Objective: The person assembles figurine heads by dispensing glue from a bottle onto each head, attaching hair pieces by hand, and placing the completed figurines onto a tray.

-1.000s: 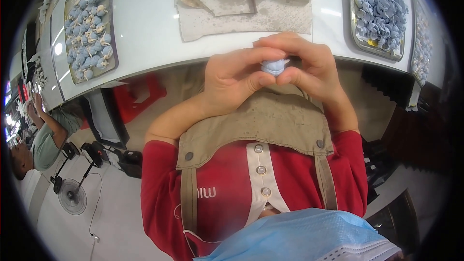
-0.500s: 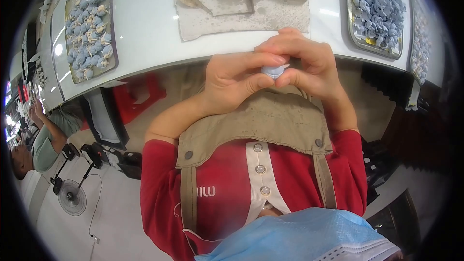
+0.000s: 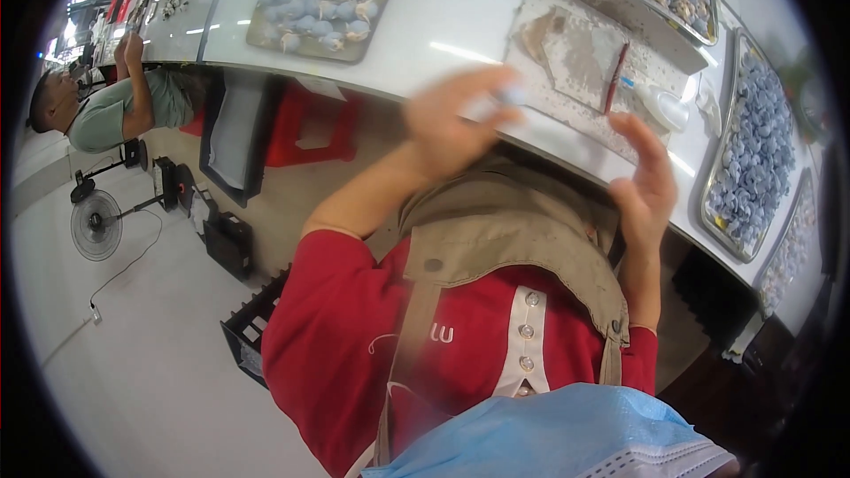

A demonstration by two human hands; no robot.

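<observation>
My left hand (image 3: 456,119), smeared by motion, pinches a small rounded blue-grey piece (image 3: 511,94) between thumb and fingers above the table's near edge. To its right, my right hand (image 3: 645,173) is apart from it, thumb and forefinger spread, with nothing visible between them. The right fingertips are close to a stained pale board (image 3: 575,119) and a dark red strip (image 3: 616,80) along it. Beside them lies a white squeeze bottle (image 3: 662,108) with a blue tip.
A tray of blue-grey and cream pieces (image 3: 354,51) is at the far left, and a similar tray (image 3: 706,34) stands at the back right. Another tray (image 3: 708,199) with many blue-grey pieces lies right. A co-worker (image 3: 124,111) sits far left near a fan (image 3: 96,223).
My hands were together on the small blue-grey piece; now they are apart, and the left keeps it. The view has swung, so the table and trays appear shifted and tilted.
</observation>
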